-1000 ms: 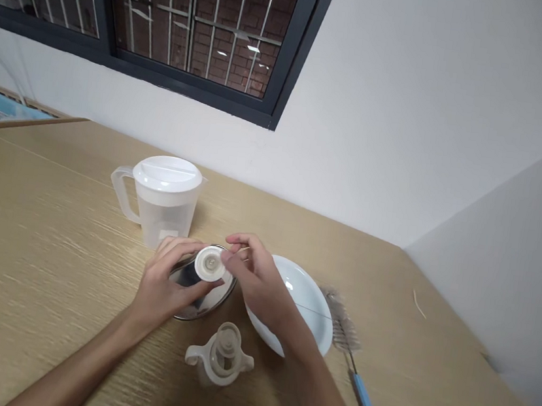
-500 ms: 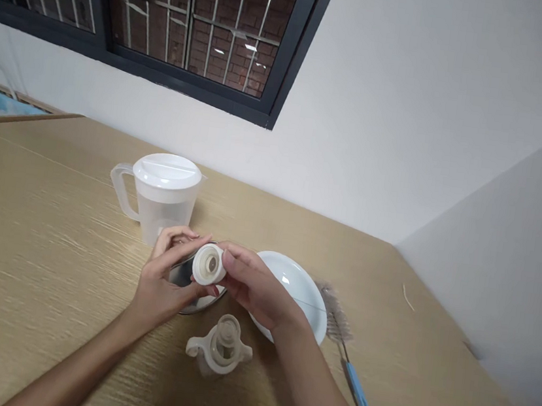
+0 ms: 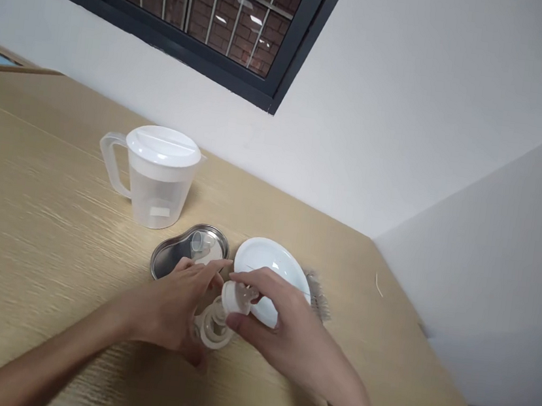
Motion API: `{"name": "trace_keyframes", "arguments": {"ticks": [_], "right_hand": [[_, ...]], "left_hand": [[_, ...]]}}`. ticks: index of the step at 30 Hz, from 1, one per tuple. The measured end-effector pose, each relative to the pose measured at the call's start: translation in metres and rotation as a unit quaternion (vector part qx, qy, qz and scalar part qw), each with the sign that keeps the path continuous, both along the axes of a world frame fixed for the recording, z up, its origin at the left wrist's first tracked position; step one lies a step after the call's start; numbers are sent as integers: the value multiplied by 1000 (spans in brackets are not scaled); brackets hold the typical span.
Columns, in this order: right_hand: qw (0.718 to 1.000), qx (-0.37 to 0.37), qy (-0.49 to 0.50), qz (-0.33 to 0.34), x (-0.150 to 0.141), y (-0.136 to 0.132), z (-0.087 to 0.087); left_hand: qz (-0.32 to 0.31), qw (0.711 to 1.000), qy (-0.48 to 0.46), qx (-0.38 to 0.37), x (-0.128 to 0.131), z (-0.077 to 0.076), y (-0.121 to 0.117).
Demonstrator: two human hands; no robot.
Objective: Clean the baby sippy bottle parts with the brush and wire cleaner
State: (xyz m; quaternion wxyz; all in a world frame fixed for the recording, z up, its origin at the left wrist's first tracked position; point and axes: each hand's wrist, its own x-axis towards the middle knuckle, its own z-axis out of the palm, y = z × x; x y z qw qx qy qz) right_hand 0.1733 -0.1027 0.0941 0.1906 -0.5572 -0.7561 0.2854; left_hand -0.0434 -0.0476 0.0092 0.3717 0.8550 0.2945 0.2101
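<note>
In the head view, my right hand (image 3: 281, 316) pinches a white bottle collar (image 3: 234, 297) with a clear nipple pointing to the right. The collar is tilted and sits just above the mouth of a clear baby bottle (image 3: 217, 333) with side handles. My left hand (image 3: 171, 312) is wrapped round the bottle's left side, its fingers partly hidden behind the bottle. Just beyond my left hand lies a kidney-shaped metal tray (image 3: 165, 259) with a clear cap (image 3: 204, 245) in it. Behind my right hand is a white dish (image 3: 272, 256).
A lidded translucent pitcher (image 3: 159, 183) stands at the back left. The bristles of a bottle brush (image 3: 318, 298) show beyond the dish, its handle hidden by my right arm. A wall and a barred window (image 3: 200, 10) rise behind the wooden table (image 3: 52, 216).
My hands have parted and come down to the bottle. The collar has gone from between both hands into my right hand, turned sideways. My left hand has moved onto the bottle. The view has shifted.
</note>
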Motion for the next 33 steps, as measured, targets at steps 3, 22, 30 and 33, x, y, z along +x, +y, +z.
{"name": "trace_keyframes", "arguments": {"ticks": [3, 22, 30, 33], "right_hand": [[999, -17, -51, 11, -11, -7, -3], [976, -26, -160, 147, -11, 19, 8], [966, -27, -156, 203, -14, 20, 18], [958, -20, -160, 239, -17, 24, 22]], "left_hand": [[-1, 1000, 7, 5, 5, -5, 1], [17, 998, -49, -39, 6, -3, 10], [22, 998, -52, -30, 9, -6, 15], [17, 998, -68, -5, 8, -7, 15]]}}
